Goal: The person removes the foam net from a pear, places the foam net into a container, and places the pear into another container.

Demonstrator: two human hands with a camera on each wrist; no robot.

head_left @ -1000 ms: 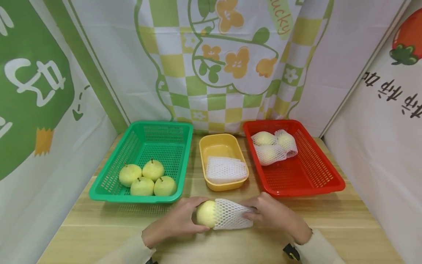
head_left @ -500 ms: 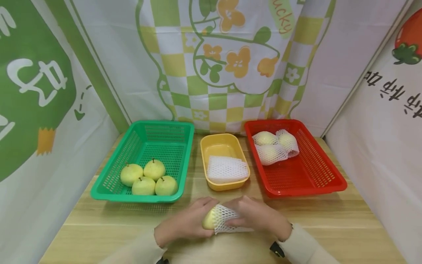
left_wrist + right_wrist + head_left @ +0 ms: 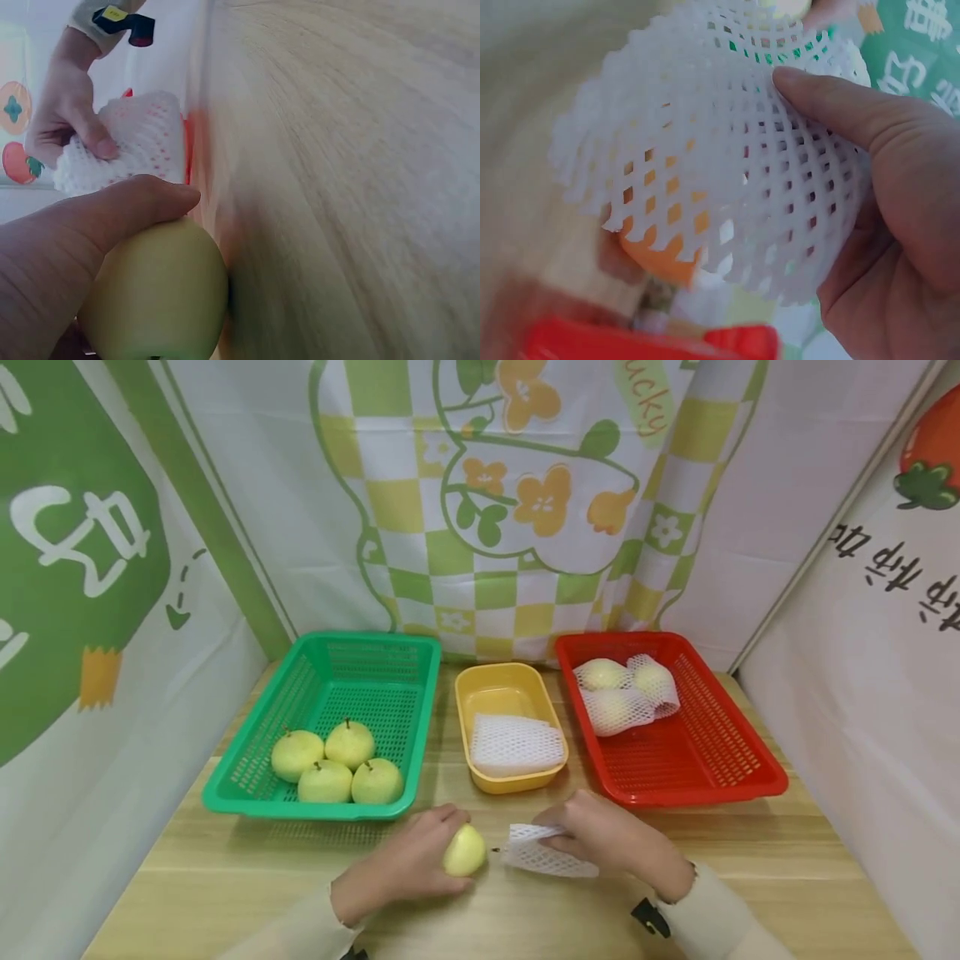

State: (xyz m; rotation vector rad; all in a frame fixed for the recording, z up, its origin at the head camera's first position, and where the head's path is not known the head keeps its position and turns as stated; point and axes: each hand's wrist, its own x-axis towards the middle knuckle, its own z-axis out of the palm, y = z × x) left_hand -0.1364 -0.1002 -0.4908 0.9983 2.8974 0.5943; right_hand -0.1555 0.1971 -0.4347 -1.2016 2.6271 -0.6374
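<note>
My left hand (image 3: 416, 858) grips a bare yellow-green pear (image 3: 465, 850) low over the table. In the left wrist view the thumb lies along the side of that pear (image 3: 161, 292). To its right, my right hand (image 3: 603, 837) pinches a white foam net sleeve (image 3: 551, 852), apart from the pear. Thumb and fingers of the right hand (image 3: 922, 195) hold the mesh sleeve (image 3: 742, 150) spread wide in the right wrist view. A small dark bit (image 3: 495, 850) shows between pear and sleeve; I cannot tell what it is.
Several bare pears (image 3: 326, 782) lie in a green basket (image 3: 429, 718) at left. A yellow tray (image 3: 462, 727) in the middle holds a stack of foam nets (image 3: 516, 745). At right, a red basket (image 3: 697, 797) contains 3 netted pears (image 3: 611, 710). Fabric walls stand behind and beside.
The foam net was over part of the pear earlier; now it is off and in my right hand. My hands came together half a second ago, then moved apart.
</note>
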